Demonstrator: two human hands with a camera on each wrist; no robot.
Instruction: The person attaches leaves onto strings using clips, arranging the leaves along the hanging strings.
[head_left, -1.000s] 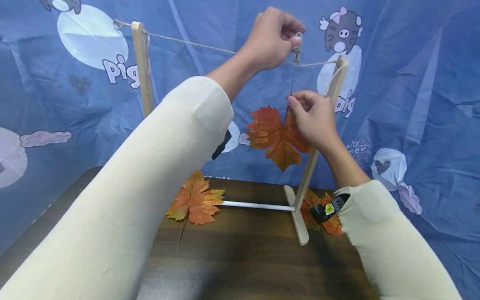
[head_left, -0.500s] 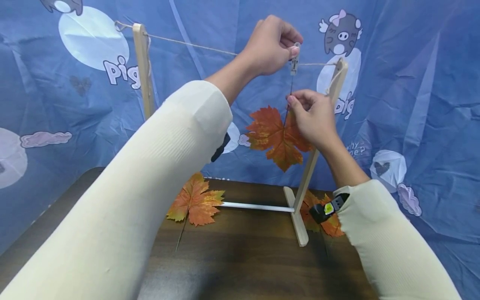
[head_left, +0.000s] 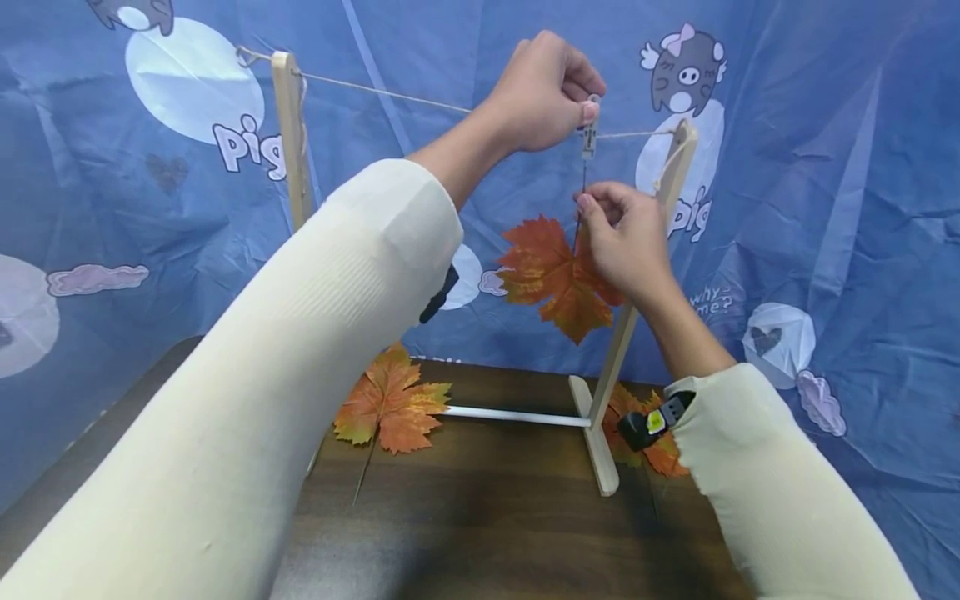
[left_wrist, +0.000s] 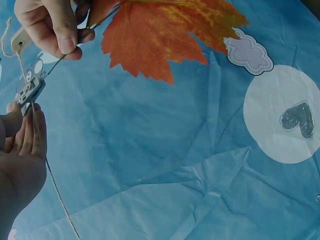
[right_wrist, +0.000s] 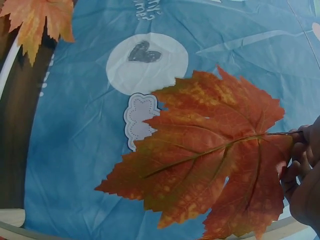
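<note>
My left hand [head_left: 542,93] pinches the top of a small pale clothespin [head_left: 589,140] at the string [head_left: 633,134]. Just under it, my right hand [head_left: 628,242] pinches the thin dark stem of an orange-red artificial maple leaf [head_left: 553,271], whose blade hangs downward. The stem's upper end meets the lower end of the clothespin; whether its jaws clamp the stem cannot be told. In the left wrist view the clothespin [left_wrist: 32,92] lies between the left fingers and the stem. The right wrist view shows the leaf [right_wrist: 215,150] close up, its stem between the right fingers.
The string runs between two wooden posts, left [head_left: 287,137] and right [head_left: 678,167], joined low down by a white rod [head_left: 517,415]. One leaf [head_left: 393,400] lies on the brown table [head_left: 450,517]; another [head_left: 663,454] is partly behind the right wrist strap. Blue printed cloth hangs behind.
My left hand and the clothespin have come down slightly, bringing the clothespin across the string's level and nearer the right hand. The leaf has turned a little; the right hand stays nearly in place.
</note>
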